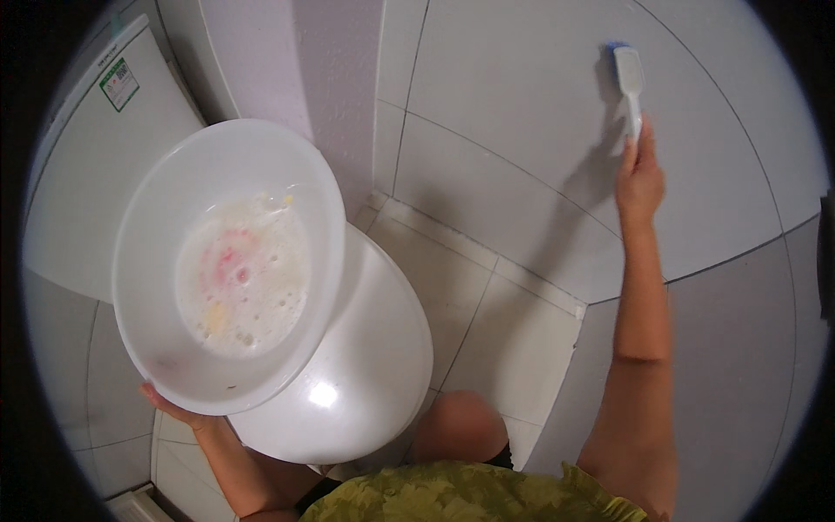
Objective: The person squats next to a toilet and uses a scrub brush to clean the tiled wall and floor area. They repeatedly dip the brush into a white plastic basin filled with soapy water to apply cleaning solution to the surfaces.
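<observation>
At the upper right, my right hand (641,186) grips the handle of a white scrubbing brush (629,72). Its blue bristles touch or nearly touch the light tiled wall (509,72). On the left, my left hand (175,406) holds the lower rim of a white plastic basin (156,215), its fingers partly hidden beneath. Foamy liquid (261,293) with pink and yellowish patches fills the basin's bottom. The basin is above the closed lid of a white toilet (365,385); whether it rests there is hidden.
The toilet's cistern (85,196), bearing a green-edged label (119,85), stands at the left. Beige floor tiles (450,293) lie between toilet and wall. Grey wall tiles (724,352) run along the right. My knee (460,427) is beside the toilet's front.
</observation>
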A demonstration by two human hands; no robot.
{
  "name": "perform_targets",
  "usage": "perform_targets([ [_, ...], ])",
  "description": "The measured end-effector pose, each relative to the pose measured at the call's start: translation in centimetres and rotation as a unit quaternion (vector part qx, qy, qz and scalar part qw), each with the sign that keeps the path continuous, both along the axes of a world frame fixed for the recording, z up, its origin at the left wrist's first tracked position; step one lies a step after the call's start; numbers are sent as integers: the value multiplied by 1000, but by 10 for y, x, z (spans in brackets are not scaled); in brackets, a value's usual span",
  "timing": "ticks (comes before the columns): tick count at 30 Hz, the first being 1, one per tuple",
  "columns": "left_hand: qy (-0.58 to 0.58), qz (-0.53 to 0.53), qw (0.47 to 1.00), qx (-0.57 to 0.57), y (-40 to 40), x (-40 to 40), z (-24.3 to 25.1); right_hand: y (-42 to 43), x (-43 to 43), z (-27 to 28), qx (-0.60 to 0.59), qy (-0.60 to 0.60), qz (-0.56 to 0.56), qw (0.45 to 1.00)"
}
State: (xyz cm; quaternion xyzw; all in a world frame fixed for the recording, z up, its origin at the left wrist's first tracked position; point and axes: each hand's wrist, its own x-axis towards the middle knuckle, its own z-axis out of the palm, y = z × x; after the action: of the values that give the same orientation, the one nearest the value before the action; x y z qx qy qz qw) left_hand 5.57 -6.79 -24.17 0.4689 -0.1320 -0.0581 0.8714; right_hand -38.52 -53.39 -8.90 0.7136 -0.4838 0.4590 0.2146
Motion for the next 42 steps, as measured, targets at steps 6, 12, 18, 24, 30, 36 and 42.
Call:
perform_targets([
  [6,60,-72,986,139,6,6,45,103,87,-81,557,-360,255,703],
  [12,126,-122,931,320,-4,-26,95,170,150,-86,645,-273,386,601],
  [18,141,-221,934,244,-24,-50,114,193,163,-54,698,-322,357,530],
  [24,181,-290,910,233,-64,-102,129,186,116,-63,587,-338,263,687],
  [30,236,-452,818,265,-112,-154,127,197,33,-31,506,-492,172,687],
  [36,228,-610,725,225,-150,-211,107,209,-37,-24,505,-453,91,729],
  [42,164,-692,663,236,-186,-233,90,213,-103,-58,535,-517,62,665],
])
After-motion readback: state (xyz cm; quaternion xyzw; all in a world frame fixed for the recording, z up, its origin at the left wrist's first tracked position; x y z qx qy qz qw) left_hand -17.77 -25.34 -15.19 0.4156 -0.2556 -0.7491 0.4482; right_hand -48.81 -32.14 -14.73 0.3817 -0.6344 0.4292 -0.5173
